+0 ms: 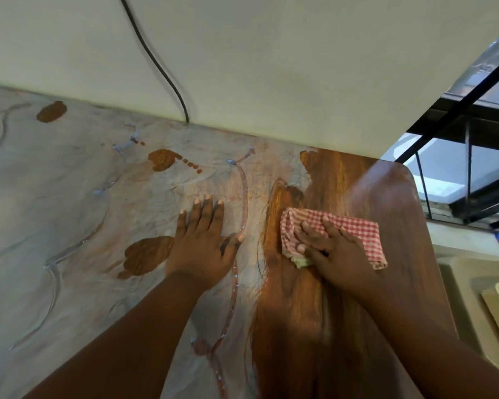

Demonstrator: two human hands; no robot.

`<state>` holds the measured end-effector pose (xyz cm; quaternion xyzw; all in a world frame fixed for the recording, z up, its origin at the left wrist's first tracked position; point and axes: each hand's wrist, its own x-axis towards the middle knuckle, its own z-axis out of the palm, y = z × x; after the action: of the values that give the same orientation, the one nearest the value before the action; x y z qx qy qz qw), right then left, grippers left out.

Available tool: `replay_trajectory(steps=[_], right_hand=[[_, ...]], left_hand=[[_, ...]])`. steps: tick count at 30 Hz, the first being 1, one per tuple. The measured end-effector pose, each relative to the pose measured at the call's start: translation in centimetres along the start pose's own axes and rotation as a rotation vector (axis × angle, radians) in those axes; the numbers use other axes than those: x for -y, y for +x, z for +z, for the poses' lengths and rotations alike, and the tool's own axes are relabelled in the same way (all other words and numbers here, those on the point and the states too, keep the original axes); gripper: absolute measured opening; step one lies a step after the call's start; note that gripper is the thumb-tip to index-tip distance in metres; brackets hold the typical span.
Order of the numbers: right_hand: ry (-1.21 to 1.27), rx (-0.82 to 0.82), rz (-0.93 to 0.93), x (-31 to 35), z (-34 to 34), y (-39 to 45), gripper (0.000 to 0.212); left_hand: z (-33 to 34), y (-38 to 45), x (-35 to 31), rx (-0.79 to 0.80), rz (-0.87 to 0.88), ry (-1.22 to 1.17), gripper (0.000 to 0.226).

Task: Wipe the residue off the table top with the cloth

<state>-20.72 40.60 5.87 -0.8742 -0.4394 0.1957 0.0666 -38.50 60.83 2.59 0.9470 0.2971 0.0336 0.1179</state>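
Nearest the camera, two bare forearms reached out over the wooden surface (314,312). The right hand (333,249) lay on a red-and-white checked cloth (357,228), its grip clenched on the fabric, fingers curled into the folds and pressing it down on the bare brown strip of wood at the right side. A pale yellowish bit showed under the cloth's near edge. The left hand (202,243) lay flat just left of it, grip released, fingers straight and spread on the pale grey residue (69,211) that covered most of the surface to the left. Bare brown patches broke the film, and streaky trails ran through it. Farther back, a black cable (156,61) ran down the cream wall (271,67) to the surface's rear edge. A window frame (473,116) stood at the far right.
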Motion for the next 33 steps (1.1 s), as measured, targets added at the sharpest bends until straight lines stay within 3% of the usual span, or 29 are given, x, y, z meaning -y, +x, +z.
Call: replay_trajectory(steps=[4,10,20,28,33], right_hand=[[0.047,-0.076,0.177,-0.2,-2.6,7.6,0.044],[0.048,-0.104,0.155,1.2,-4.4,15.6,0.045],[-0.009,-0.038,-0.018,-2.3,-6.2,17.7,0.044],[-0.036,-0.176,0.191,1.9,-4.4,18.7,0.047],[-0.024,-0.144,0.215,3.0,-4.4,19.1,0.048]], left_hand=[[-0.2,0.0,0.0,0.025,-0.004,0.014,0.079],[-0.1,-0.1,0.0,0.028,0.003,0.014,0.076],[0.0,-0.1,0.3,0.032,-0.015,-0.023,0.078],[-0.1,0.0,0.0,0.040,-0.006,-0.010,0.077],[-0.1,0.0,0.0,0.037,0.001,-0.007,0.075]])
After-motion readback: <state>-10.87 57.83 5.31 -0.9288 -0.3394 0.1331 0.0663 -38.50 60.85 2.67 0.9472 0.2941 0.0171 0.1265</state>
